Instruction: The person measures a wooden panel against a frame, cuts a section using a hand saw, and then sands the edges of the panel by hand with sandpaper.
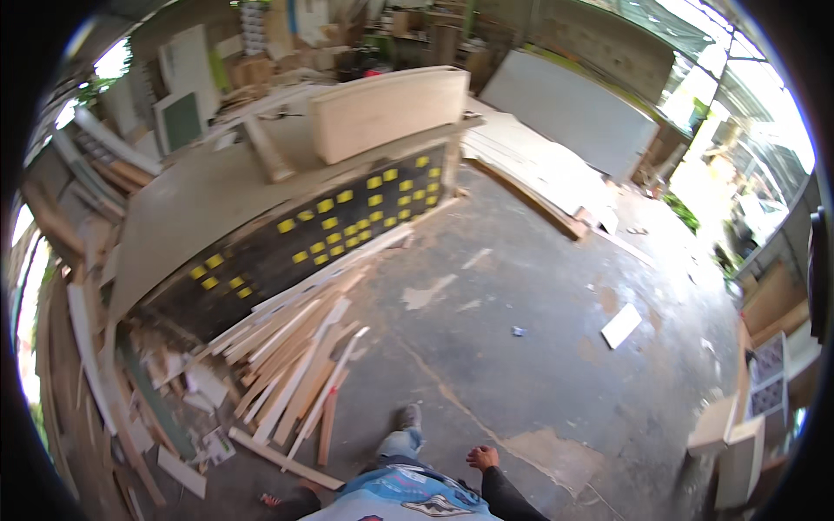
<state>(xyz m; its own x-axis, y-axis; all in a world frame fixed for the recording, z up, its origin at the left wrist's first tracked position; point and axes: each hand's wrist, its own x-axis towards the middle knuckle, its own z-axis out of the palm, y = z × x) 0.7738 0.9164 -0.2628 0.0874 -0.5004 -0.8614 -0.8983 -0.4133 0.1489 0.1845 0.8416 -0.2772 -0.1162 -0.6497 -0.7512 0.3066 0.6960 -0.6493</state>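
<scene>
Blue shirt (395, 499) foremost, wooden strip (302, 467) near left hand (271, 500) slants lengthwise down-right

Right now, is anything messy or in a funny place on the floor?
Yes: wood strips sprawl in an untidy heap beside the dark panel, and one white piece lies by itself farther right on the floor, maybe dropped.

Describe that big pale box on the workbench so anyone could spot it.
Find the wide grey workbench whose black front bears yellow squares. Toward its right end stands a long pale wooden box, thicker and taller than the narrow pale board to its left.
</scene>
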